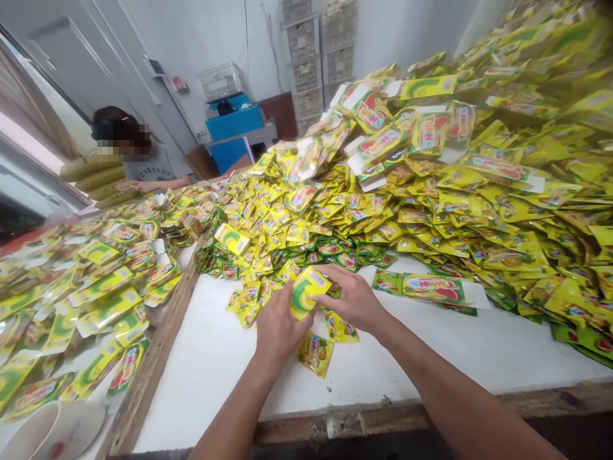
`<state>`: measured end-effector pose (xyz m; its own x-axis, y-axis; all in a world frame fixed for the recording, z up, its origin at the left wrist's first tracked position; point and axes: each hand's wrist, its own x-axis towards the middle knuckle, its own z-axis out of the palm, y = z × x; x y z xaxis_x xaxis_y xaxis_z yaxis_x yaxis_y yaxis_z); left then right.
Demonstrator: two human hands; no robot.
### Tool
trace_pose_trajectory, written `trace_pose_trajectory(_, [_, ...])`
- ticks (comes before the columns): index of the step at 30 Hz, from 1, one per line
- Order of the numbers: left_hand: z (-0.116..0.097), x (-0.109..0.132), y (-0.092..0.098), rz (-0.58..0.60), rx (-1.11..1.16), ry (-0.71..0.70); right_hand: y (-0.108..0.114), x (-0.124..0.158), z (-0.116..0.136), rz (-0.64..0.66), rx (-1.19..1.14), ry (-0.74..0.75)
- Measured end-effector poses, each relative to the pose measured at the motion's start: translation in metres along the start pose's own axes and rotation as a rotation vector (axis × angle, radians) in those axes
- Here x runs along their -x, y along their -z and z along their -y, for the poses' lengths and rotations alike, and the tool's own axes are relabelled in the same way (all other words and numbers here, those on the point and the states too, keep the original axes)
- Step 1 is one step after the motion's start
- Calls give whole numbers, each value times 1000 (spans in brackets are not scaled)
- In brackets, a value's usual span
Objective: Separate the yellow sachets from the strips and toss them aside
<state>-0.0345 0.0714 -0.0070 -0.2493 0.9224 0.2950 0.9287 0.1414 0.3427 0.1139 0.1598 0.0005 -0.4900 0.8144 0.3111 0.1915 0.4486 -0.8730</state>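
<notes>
Between my two hands is a small yellow carton [308, 291] with a green arc and a barcode on the face turned up. My left hand [280, 326] grips its left side, thumb along the lower edge. On the far right corner, the fingers of my right hand [352, 297] are closed around it. Yellow sachets with a pineapple picture lie under and beside my hands, one sachet [316, 352] just below them on the white tabletop [211, 358]. A flattened green and yellow carton [433, 289] with an open white flap rests to the right.
A large heap of yellow sachets [507, 217] with flat cartons on top rises at the right. Left of a wooden divider [158, 358] lie many cartons [103, 287] and a white bucket [57, 428]. Another person [153, 169] sits at the far left. Crates [306, 57] stand behind.
</notes>
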Motion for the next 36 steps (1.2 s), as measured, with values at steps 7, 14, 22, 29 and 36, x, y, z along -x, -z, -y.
trace_pose_trajectory(7, [4,7,-1,-107,81,-73,-1,-4,-2,11,-273,-253])
trace_pose_trajectory(14, [13,8,2,-155,208,-186,4,-8,-1,29,-552,-402])
trace_pose_trajectory(22, [15,10,2,-199,178,-229,4,-6,-5,52,-497,-349])
trace_pose_trajectory(29, [17,11,0,-212,208,-185,5,-2,-7,58,-221,-88])
trace_pose_trajectory(36, [19,11,1,-163,203,-196,5,-2,6,41,-41,-61])
